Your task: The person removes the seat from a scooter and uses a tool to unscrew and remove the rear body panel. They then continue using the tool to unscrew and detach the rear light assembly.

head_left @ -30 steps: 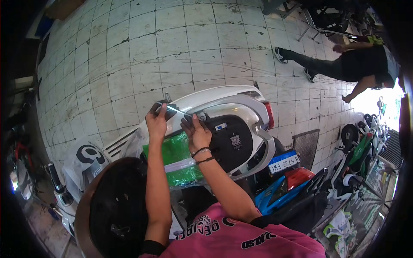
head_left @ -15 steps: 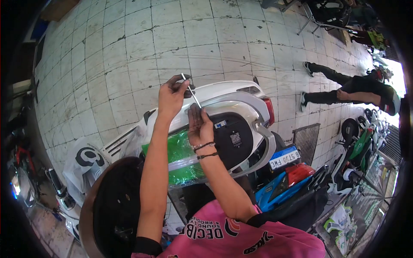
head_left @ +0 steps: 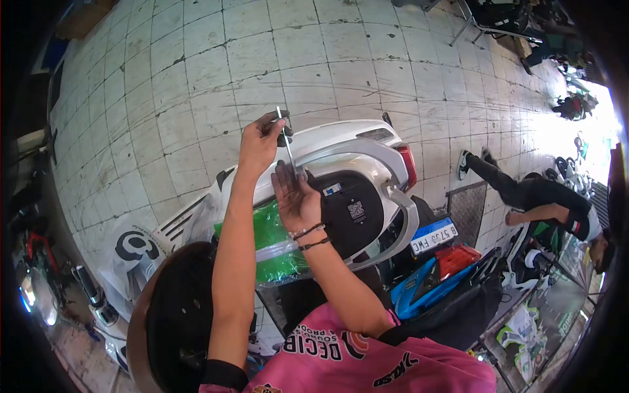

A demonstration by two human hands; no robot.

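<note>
While the left hand [head_left: 261, 143] grips one screwdriver [head_left: 285, 139], the right hand [head_left: 296, 198] lies open on one scooter [head_left: 354, 154].

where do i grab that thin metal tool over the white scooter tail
Take the thin metal tool by its dark handle near the top, coming from the left, as the left hand does. The shaft is thin, bare and near upright, its lower end at the white scooter tail by the right hand, so the handle likely gives the only firm grip.
</note>
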